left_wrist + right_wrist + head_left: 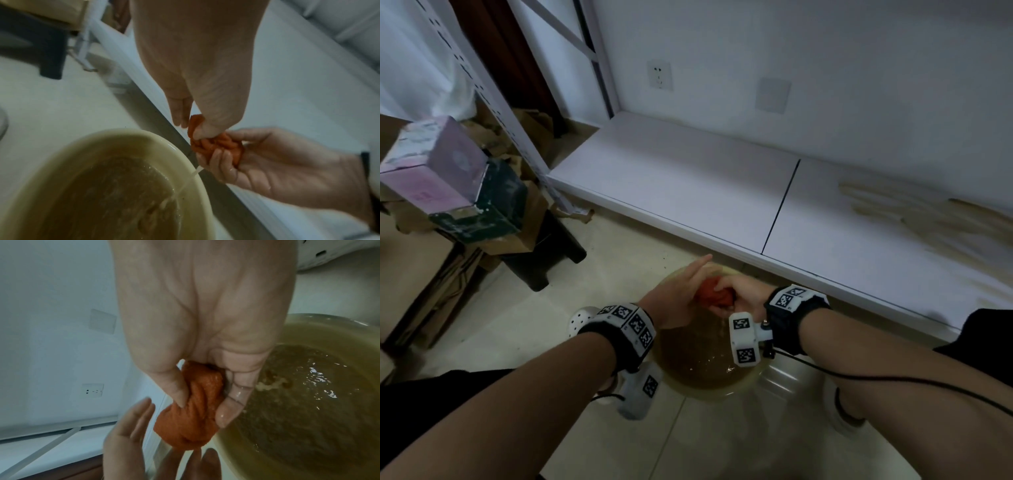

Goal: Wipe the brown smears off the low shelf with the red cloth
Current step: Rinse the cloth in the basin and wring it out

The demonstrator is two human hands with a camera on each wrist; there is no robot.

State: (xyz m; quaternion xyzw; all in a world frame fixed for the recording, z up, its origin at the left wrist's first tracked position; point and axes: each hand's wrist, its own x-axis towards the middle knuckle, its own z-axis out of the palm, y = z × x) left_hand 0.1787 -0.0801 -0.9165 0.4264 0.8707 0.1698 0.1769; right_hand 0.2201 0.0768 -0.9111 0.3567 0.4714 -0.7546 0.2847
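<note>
Over a cream basin (722, 394) of brown water, both my hands hold the red cloth (717, 294), which is twisted into a tight wad. My right hand (746, 294) grips the cloth (193, 410) with thumb and fingers curled round it. My left hand (681, 298) holds the other end (216, 144), its index finger sticking out straight. A thin stream of water runs from the cloth into the basin (123, 134). The low white shelf (688, 178) lies just beyond, with brown smears (928, 219) on its right panel.
Stacked boxes (441, 171) and a black stool (551, 253) stand at the left beside the shelf's white upright (493, 92). A wall socket (660, 74) sits above the shelf. My white shoe (582, 318) is next to the basin on the tiled floor.
</note>
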